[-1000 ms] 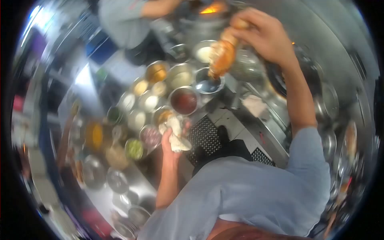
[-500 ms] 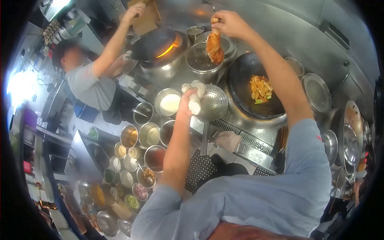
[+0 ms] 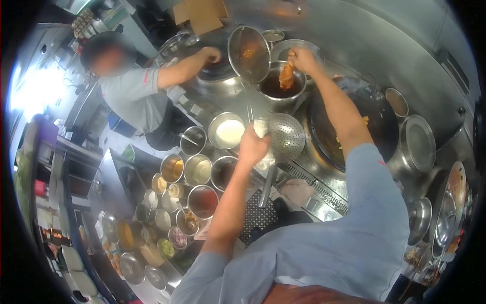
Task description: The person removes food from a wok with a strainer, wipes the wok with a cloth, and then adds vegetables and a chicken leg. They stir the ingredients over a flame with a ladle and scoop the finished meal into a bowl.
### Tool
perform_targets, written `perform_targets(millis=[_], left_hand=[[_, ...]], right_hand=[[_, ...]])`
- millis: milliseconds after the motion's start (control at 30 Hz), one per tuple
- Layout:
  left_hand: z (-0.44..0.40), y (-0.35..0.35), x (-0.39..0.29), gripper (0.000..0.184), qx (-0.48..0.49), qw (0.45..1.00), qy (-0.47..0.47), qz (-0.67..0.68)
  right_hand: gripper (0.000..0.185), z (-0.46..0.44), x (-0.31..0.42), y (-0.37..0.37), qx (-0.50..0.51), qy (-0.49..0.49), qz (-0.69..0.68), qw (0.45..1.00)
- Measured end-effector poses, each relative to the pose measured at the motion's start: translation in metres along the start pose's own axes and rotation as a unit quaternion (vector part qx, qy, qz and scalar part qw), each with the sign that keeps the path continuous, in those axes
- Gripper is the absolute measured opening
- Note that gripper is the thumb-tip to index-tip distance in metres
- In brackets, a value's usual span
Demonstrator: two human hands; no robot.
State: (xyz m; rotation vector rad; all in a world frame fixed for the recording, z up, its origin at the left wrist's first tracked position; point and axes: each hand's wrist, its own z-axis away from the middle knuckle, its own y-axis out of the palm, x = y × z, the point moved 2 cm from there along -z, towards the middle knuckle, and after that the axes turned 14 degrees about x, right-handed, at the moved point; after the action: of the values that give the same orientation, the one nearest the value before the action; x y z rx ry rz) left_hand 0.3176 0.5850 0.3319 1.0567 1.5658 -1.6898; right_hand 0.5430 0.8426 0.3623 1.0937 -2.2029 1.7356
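Observation:
My right hand grips the upper end of a browned piece of meat, which hangs over a pot of dark liquid. The meat's lower end is at the pot's opening. My left hand is closed around a white cloth and the handle of a mesh strainer, whose bowl is raised to the left of the pot. Beside my left hand lies a perforated ladle. A wok with yellow food stands behind my right forearm.
A co-worker stands at the left by another wok. Nearer are a pot of pale liquid, a pot of red sauce and several ingredient containers. A folded cloth lies on the stove's front edge. Pans stand at the right.
My left hand has taken hold of the strainer and its bowl is now up beside the pot. My right hand has lowered the meat to the pot's opening. The co-worker's raised arm has come down.

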Motion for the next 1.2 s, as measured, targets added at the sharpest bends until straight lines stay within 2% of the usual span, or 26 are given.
perform_targets(millis=[267, 433, 533, 667, 733, 767, 833, 900, 967, 1100, 1200], left_hand=[[0.007, -0.003, -0.011, 0.046, 0.006, 0.999, -0.033, -0.018], [0.008, -0.001, 0.001, 0.044, -0.002, 0.999, -0.038, -0.019], [0.011, -0.005, -0.006, 0.043, -0.001, 0.999, -0.051, -0.011], [0.016, -0.009, -0.016, 0.043, 0.021, 0.997, -0.075, 0.007], [0.018, -0.009, -0.014, 0.043, 0.018, 0.998, -0.062, 0.019], [0.019, -0.009, -0.012, 0.042, 0.015, 0.998, -0.050, 0.032], [0.020, -0.009, -0.010, 0.042, 0.020, 0.998, -0.046, 0.033], [0.020, -0.009, -0.011, 0.041, 0.025, 0.998, -0.037, 0.037], [0.020, -0.013, -0.011, 0.041, 0.025, 0.997, -0.049, 0.050], [0.017, -0.017, -0.005, 0.040, 0.041, 0.998, -0.039, 0.038], [0.005, -0.010, 0.023, 0.040, 0.071, 0.991, -0.012, 0.111]], right_hand=[[0.016, -0.013, -0.028, 0.059, 0.012, -0.053, 0.014, 0.998], [0.010, -0.016, -0.031, 0.088, 0.092, -0.039, 0.056, 0.993], [0.009, -0.011, -0.041, 0.112, 0.068, -0.070, 0.095, 0.991], [0.012, -0.001, -0.036, 0.125, 0.051, -0.072, 0.077, 0.993], [0.017, -0.003, -0.046, 0.137, 0.091, -0.087, 0.077, 0.989], [0.017, -0.002, -0.034, 0.125, 0.092, -0.082, 0.077, 0.989], [0.025, 0.006, 0.001, 0.087, 0.206, 0.021, 0.106, 0.972], [0.025, 0.003, -0.005, 0.071, 0.207, 0.041, 0.157, 0.965], [0.024, 0.016, 0.026, 0.010, 0.134, -0.021, 0.202, 0.970], [0.022, 0.124, 0.116, -0.124, -0.001, -0.121, 0.159, 0.980], [0.022, 0.238, 0.178, -0.173, -0.039, -0.052, 0.057, 0.996]])
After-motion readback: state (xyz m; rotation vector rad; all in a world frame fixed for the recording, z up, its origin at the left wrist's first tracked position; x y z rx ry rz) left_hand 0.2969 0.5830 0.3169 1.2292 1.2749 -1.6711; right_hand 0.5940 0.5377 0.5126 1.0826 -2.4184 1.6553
